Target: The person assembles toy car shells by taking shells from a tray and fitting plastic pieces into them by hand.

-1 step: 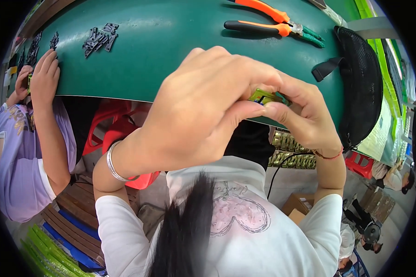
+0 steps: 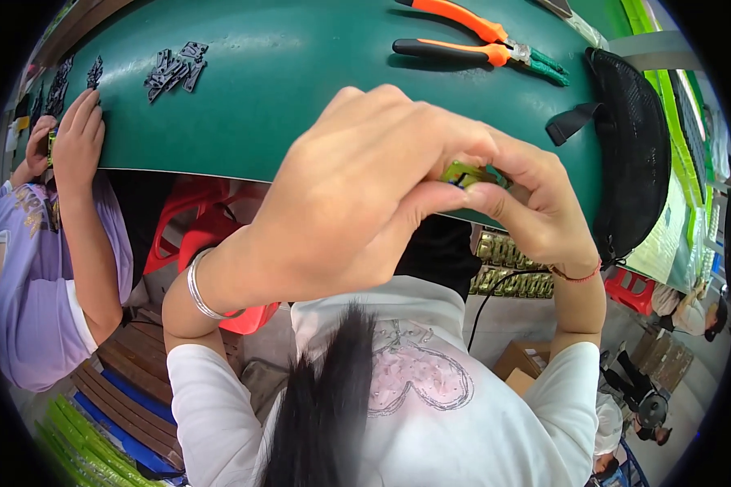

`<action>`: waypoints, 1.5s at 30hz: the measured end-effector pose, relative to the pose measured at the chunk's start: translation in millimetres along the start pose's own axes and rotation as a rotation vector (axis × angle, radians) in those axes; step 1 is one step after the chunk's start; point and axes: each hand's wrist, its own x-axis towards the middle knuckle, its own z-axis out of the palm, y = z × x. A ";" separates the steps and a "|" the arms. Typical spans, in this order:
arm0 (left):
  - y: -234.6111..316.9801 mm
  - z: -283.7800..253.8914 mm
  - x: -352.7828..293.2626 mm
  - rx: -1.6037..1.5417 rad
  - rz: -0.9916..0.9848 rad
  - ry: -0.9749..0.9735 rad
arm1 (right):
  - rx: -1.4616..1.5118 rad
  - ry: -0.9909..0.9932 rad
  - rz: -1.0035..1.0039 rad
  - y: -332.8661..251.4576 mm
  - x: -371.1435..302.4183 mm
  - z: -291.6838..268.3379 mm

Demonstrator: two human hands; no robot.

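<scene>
Green and small, a part (image 2: pixel 477 175) sat right of the frame's centre, pinched between left hand (image 2: pixel 341 187) and right hand (image 2: pixel 536 203), seemingly to steady it; pliers (image 2: pixel 497 54) lay apart, upper right, on the table (image 2: pixel 300 65).

On the green table (image 2: pixel 300 65), orange-and-black pliers (image 2: pixel 495 55) are laid well in from the near edge, with their green tips pointed right. Along the right edge a black pouch (image 2: pixel 638 154) is laid, its strap (image 2: pixel 573 123) stretched toward the table's middle. Toward the left, dark parts (image 2: pixel 169 75) are heaped, likewise in from the near edge. Under that edge a red stool (image 2: pixel 199 231) is partly hidden; past the right edge a second stool (image 2: pixel 630 290) is seen. By the near edge's left stretch a co-worker (image 2: pixel 49 300), dressed in purple, is seen. Lower down, a carton (image 2: pixel 521 357), brown slats (image 2: pixel 130 398) and green strips (image 2: pixel 85 446) are partly shown.
</scene>
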 end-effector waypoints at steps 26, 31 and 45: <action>-5.7 -3.8 23.6 -0.461 -0.641 -0.021 | 1.296 -0.081 0.439 28.1 -8.5 19.2; 3.6 0.5 11.1 -0.382 -0.234 0.170 | 0.761 0.036 0.549 -3.8 -14.6 12.9; -35.8 -3.1 -21.5 -0.095 0.182 0.290 | -0.268 -0.077 -0.051 -12.6 34.3 11.5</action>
